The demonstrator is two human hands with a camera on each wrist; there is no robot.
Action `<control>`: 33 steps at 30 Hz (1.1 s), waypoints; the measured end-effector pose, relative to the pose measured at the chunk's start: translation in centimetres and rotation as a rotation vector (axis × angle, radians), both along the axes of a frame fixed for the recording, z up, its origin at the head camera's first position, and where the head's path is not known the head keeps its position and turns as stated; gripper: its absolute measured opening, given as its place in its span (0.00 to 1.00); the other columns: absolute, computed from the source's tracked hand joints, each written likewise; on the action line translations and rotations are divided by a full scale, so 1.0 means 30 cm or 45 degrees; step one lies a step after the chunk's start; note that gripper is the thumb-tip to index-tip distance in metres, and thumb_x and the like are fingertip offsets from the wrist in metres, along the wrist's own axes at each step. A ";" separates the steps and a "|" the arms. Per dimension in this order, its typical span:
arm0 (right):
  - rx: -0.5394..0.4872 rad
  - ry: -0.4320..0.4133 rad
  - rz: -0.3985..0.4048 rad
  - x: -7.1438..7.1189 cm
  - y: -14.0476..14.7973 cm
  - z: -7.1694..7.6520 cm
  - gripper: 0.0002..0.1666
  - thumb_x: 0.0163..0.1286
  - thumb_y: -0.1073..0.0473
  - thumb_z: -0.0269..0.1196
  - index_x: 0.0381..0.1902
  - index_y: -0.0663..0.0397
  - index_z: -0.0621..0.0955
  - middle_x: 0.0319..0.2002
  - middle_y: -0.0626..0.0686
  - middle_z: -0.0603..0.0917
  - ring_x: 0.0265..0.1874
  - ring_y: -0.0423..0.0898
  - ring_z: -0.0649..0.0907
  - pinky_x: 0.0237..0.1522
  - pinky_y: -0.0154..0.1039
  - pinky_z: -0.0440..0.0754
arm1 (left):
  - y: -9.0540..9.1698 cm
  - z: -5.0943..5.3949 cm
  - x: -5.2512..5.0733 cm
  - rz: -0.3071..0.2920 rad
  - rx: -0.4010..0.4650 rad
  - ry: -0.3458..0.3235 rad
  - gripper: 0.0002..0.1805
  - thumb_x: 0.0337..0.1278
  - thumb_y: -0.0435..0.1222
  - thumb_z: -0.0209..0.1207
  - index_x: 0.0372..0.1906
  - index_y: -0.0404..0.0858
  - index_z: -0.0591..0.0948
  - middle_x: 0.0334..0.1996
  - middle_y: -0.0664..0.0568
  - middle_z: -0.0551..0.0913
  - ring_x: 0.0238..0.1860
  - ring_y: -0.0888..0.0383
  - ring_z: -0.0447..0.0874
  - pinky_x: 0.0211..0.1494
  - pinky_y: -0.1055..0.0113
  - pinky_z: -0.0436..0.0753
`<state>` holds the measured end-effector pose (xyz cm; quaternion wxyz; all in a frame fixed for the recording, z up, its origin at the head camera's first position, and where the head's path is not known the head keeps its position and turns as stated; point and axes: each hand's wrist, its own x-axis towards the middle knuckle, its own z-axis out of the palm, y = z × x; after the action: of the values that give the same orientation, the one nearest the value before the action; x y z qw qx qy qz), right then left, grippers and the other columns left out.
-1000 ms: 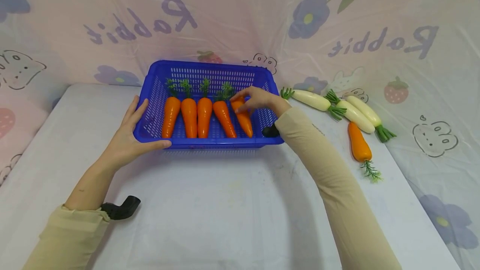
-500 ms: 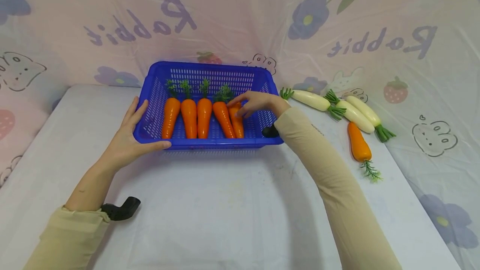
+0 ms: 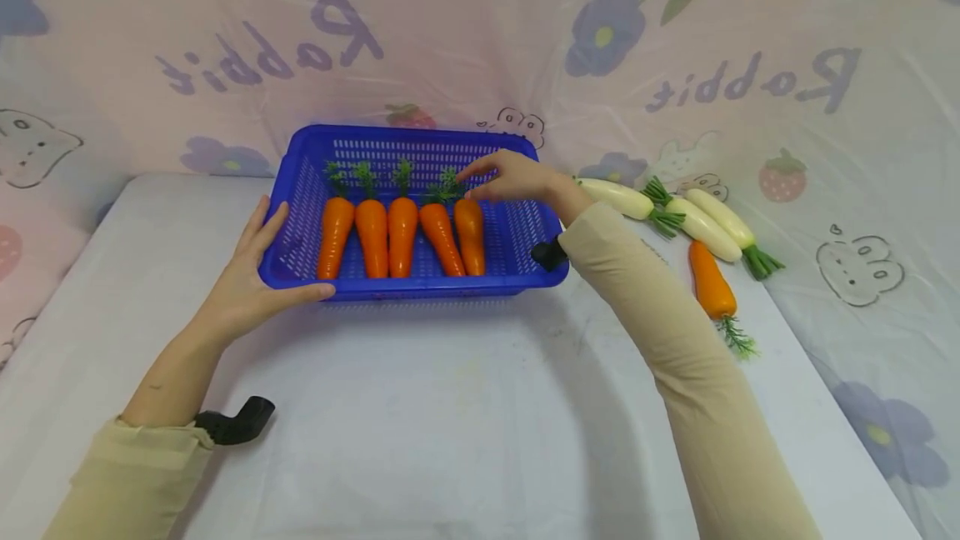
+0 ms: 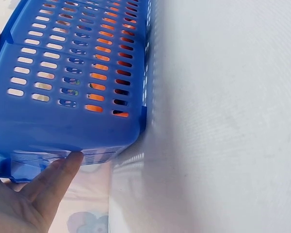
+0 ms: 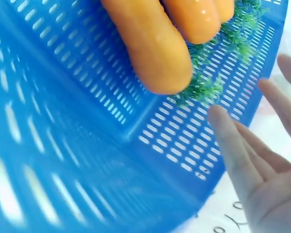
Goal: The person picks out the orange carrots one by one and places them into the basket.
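Note:
A blue plastic basket [image 3: 408, 284] holds several orange carrots with green tops, lying side by side. My left hand [image 3: 243, 277] spans its near left corner. The thumb lies along the front rim and the straight fingers touch the outside of the left end, as the left wrist view also shows [image 4: 31, 206]. Over the right part of the basket hovers my right hand [image 3: 513, 177], thumb and fingers apart and holding nothing. Just below its fingertips lies the rightmost carrot [image 3: 470, 238], whose blunt end [image 5: 167, 73] shows in the right wrist view, apart from the fingers.
To the right of the basket, on the white table [image 3: 390, 423], lie a white radish [image 3: 618, 198] and two more radishes [image 3: 703, 227] close together. One loose carrot [image 3: 712, 282] lies near the table's right edge. A patterned curtain [image 3: 465, 40] hangs behind.
My right hand has shifted the rightmost carrot left against its neighbour, then let go and lifted slightly up and away. My left hand stays at the basket's corner.

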<state>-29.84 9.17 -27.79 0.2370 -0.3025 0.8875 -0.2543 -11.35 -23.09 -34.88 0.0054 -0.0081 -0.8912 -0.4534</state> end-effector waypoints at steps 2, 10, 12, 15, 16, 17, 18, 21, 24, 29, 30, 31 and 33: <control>-0.043 0.055 -0.029 0.003 0.008 0.015 0.25 0.70 0.55 0.59 0.63 0.53 0.75 0.63 0.56 0.75 0.50 0.53 0.82 0.55 0.46 0.81 | -0.002 -0.001 0.000 0.000 -0.005 -0.002 0.62 0.44 0.46 0.72 0.76 0.58 0.40 0.76 0.60 0.25 0.76 0.41 0.24 0.66 0.25 0.39; -0.252 0.131 -0.158 0.008 0.046 0.042 0.22 0.70 0.59 0.59 0.60 0.57 0.78 0.61 0.58 0.77 0.45 0.54 0.85 0.52 0.46 0.83 | -0.002 -0.006 0.001 -0.002 -0.011 -0.011 0.62 0.44 0.46 0.72 0.76 0.58 0.40 0.76 0.60 0.25 0.76 0.40 0.25 0.66 0.25 0.40; -0.295 0.144 -0.188 0.014 0.054 0.048 0.21 0.70 0.59 0.59 0.59 0.57 0.78 0.60 0.58 0.76 0.44 0.54 0.84 0.52 0.47 0.83 | -0.002 -0.004 0.001 0.001 -0.021 -0.011 0.62 0.44 0.47 0.72 0.76 0.58 0.40 0.76 0.60 0.25 0.76 0.39 0.25 0.66 0.25 0.40; -0.347 0.170 -0.226 0.024 0.066 0.054 0.20 0.70 0.59 0.58 0.59 0.57 0.79 0.61 0.58 0.76 0.45 0.53 0.84 0.52 0.46 0.83 | -0.001 0.000 0.001 0.002 -0.029 -0.012 0.62 0.45 0.47 0.72 0.76 0.57 0.39 0.76 0.59 0.25 0.76 0.39 0.25 0.66 0.25 0.41; -0.362 0.177 -0.240 0.028 0.070 0.056 0.20 0.70 0.59 0.58 0.58 0.57 0.79 0.61 0.57 0.76 0.45 0.53 0.84 0.51 0.46 0.83 | -0.001 0.001 0.002 0.001 -0.031 -0.011 0.62 0.45 0.47 0.72 0.76 0.57 0.39 0.76 0.59 0.25 0.76 0.39 0.25 0.66 0.25 0.41; -0.380 0.185 -0.251 0.032 0.074 0.057 0.20 0.70 0.59 0.58 0.58 0.56 0.79 0.60 0.57 0.76 0.46 0.52 0.84 0.51 0.45 0.83 | 0.000 0.001 0.001 -0.001 -0.034 -0.011 0.62 0.45 0.47 0.72 0.76 0.57 0.39 0.76 0.58 0.25 0.76 0.38 0.25 0.66 0.25 0.41; -0.386 0.196 -0.264 0.035 0.078 0.057 0.20 0.69 0.58 0.58 0.57 0.55 0.79 0.60 0.56 0.77 0.45 0.51 0.84 0.50 0.44 0.84 | 0.000 0.001 0.001 -0.002 -0.035 -0.011 0.62 0.45 0.47 0.72 0.76 0.57 0.39 0.76 0.58 0.25 0.76 0.38 0.25 0.66 0.25 0.41; -0.421 0.215 -0.283 0.046 0.092 0.058 0.19 0.68 0.59 0.58 0.56 0.55 0.80 0.60 0.55 0.76 0.46 0.51 0.84 0.50 0.45 0.84 | 0.001 0.002 0.001 -0.005 -0.040 -0.014 0.62 0.45 0.47 0.72 0.76 0.57 0.39 0.76 0.58 0.25 0.76 0.38 0.25 0.66 0.25 0.41; -0.451 0.223 -0.299 0.057 0.109 0.056 0.18 0.68 0.59 0.58 0.55 0.56 0.80 0.60 0.55 0.75 0.47 0.53 0.83 0.50 0.47 0.84 | 0.001 0.004 0.001 -0.007 -0.046 -0.017 0.62 0.45 0.47 0.71 0.76 0.57 0.39 0.76 0.58 0.25 0.75 0.38 0.25 0.66 0.25 0.41; -0.450 0.252 -0.309 0.071 0.136 0.055 0.19 0.68 0.59 0.58 0.56 0.56 0.80 0.62 0.53 0.75 0.43 0.53 0.84 0.49 0.46 0.84 | 0.001 0.006 0.001 -0.005 -0.050 -0.022 0.62 0.45 0.47 0.72 0.76 0.57 0.38 0.76 0.58 0.25 0.75 0.37 0.25 0.66 0.25 0.41; -0.443 0.261 -0.310 0.072 0.141 0.053 0.19 0.68 0.59 0.58 0.56 0.56 0.80 0.62 0.53 0.75 0.41 0.52 0.84 0.48 0.44 0.84 | 0.001 0.007 0.000 -0.005 -0.047 -0.021 0.62 0.45 0.47 0.72 0.76 0.57 0.38 0.76 0.59 0.24 0.75 0.38 0.25 0.66 0.25 0.40; -0.439 0.270 -0.311 0.072 0.145 0.052 0.20 0.69 0.58 0.57 0.57 0.56 0.80 0.63 0.52 0.75 0.40 0.53 0.85 0.48 0.43 0.83 | 0.000 0.008 0.000 -0.005 -0.050 -0.022 0.62 0.45 0.47 0.71 0.76 0.57 0.38 0.76 0.59 0.24 0.75 0.37 0.25 0.66 0.25 0.40; -0.444 0.277 -0.318 0.075 0.155 0.049 0.20 0.69 0.59 0.57 0.57 0.56 0.80 0.63 0.53 0.74 0.40 0.54 0.85 0.47 0.43 0.84 | 0.000 0.010 -0.001 -0.006 -0.054 -0.024 0.62 0.46 0.47 0.71 0.76 0.57 0.38 0.76 0.59 0.24 0.75 0.37 0.24 0.65 0.25 0.40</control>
<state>-27.58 13.82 -26.33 0.0509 -0.2523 0.8810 -0.3969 -11.36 -23.08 -34.58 -0.0041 -0.0059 -0.9006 -0.4345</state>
